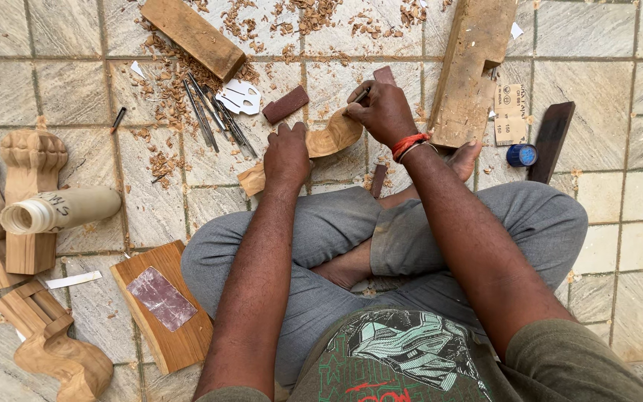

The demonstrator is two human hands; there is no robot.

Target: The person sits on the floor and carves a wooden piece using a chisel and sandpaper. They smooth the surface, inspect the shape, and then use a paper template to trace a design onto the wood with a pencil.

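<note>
On the tiled floor point(619, 89), left hand point(286, 155) presses the curved wooden piece point(329, 138) flat to steady it; right hand point(382, 112) grips a pencil point(361, 95) at its edge

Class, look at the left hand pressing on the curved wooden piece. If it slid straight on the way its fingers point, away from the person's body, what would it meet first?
Probably the small reddish-brown block, just beyond the left hand and the curved wooden piece; depth is uncertain.

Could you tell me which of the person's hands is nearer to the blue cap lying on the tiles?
The right hand. It works the curved wooden piece with the blue cap off to its right; the left hand presses the piece farther left.
</note>
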